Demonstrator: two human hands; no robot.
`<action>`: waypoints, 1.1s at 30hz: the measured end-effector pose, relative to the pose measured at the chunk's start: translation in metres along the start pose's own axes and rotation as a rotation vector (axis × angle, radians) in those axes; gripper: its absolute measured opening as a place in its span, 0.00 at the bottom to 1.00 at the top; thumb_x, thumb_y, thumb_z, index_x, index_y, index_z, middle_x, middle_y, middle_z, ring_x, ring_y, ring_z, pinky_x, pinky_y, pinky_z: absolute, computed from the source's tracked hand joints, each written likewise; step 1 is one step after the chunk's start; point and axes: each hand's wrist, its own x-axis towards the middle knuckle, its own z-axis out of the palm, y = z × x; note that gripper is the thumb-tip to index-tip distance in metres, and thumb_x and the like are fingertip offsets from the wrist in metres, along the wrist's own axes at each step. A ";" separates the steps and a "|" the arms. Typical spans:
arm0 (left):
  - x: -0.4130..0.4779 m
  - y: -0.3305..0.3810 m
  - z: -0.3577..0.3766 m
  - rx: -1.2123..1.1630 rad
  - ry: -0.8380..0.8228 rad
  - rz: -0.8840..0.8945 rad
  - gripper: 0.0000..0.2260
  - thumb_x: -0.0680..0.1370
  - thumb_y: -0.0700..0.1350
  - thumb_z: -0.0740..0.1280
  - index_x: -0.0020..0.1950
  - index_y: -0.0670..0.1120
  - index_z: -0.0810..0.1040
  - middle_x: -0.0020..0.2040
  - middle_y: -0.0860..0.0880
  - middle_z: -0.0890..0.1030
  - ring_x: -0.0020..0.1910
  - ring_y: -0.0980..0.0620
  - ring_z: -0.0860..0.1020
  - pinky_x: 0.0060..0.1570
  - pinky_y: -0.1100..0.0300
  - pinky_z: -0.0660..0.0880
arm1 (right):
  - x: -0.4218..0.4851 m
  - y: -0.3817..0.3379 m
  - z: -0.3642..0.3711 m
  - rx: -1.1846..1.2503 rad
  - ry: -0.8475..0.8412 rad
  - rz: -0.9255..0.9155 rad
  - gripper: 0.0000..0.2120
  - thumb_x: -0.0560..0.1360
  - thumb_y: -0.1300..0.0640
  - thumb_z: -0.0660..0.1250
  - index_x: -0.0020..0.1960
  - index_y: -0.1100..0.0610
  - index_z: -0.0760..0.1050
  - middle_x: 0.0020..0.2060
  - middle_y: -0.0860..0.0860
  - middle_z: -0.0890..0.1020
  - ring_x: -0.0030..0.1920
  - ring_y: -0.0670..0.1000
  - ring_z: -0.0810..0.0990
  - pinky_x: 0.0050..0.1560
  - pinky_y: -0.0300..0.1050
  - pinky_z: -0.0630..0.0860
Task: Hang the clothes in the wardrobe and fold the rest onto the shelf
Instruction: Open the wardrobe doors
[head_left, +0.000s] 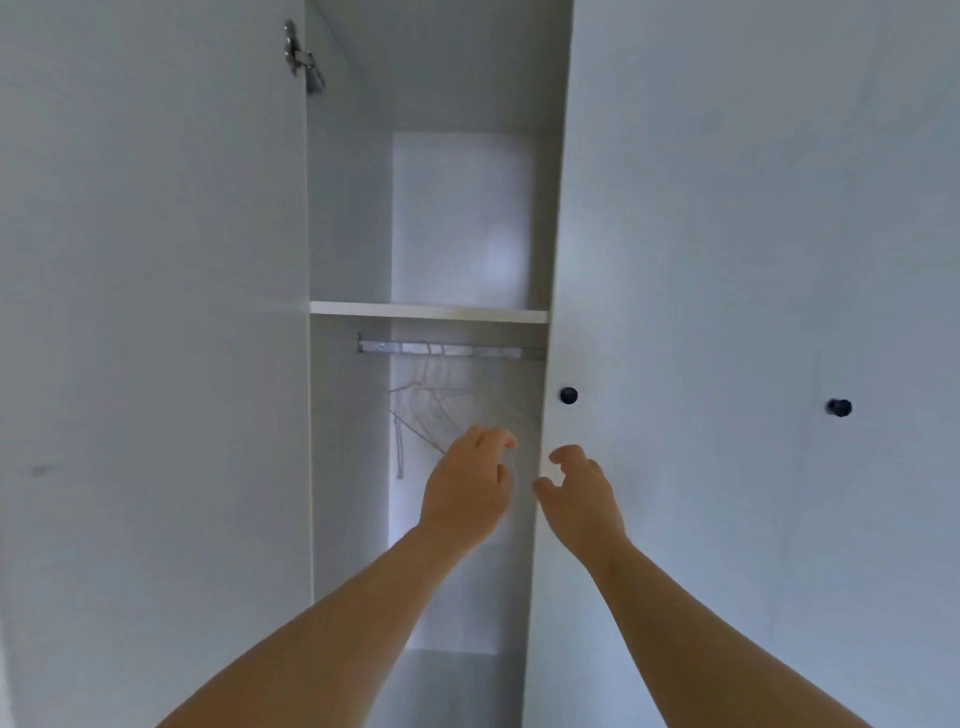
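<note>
Left hand (467, 483) curls among tangled white wire hangers (431, 410), pinch unclear; right hand (582, 499) loosely spread, empty. Pulling could drag neighbours off silver rail (441, 348).

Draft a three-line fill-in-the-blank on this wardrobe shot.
1. The wire hangers hang from the ___ under the shelf.
2. Both round knobs are ___.
3. The left hand is at the hangers, the right hand at the edge of a closed ___.
Missing words: rail; black; door.
</note>
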 end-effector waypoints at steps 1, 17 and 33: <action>0.014 0.009 0.021 -0.008 -0.024 0.033 0.14 0.77 0.38 0.58 0.61 0.46 0.73 0.59 0.50 0.74 0.55 0.54 0.73 0.50 0.69 0.65 | 0.014 0.015 -0.011 -0.001 0.024 0.009 0.18 0.77 0.57 0.60 0.66 0.54 0.65 0.62 0.53 0.72 0.50 0.49 0.72 0.48 0.42 0.69; 0.156 -0.017 0.154 -0.726 -0.335 -0.535 0.17 0.75 0.30 0.60 0.60 0.46 0.71 0.44 0.52 0.75 0.41 0.57 0.74 0.35 0.69 0.70 | 0.116 0.109 -0.049 0.026 0.026 0.063 0.17 0.76 0.56 0.60 0.65 0.52 0.65 0.58 0.49 0.73 0.48 0.45 0.71 0.44 0.37 0.68; 0.024 0.071 0.095 -0.984 -0.802 -0.101 0.28 0.74 0.26 0.54 0.68 0.50 0.68 0.64 0.56 0.73 0.59 0.58 0.76 0.58 0.65 0.73 | -0.023 0.079 -0.079 0.111 0.590 0.176 0.18 0.80 0.45 0.51 0.66 0.51 0.67 0.61 0.46 0.75 0.59 0.48 0.74 0.58 0.41 0.69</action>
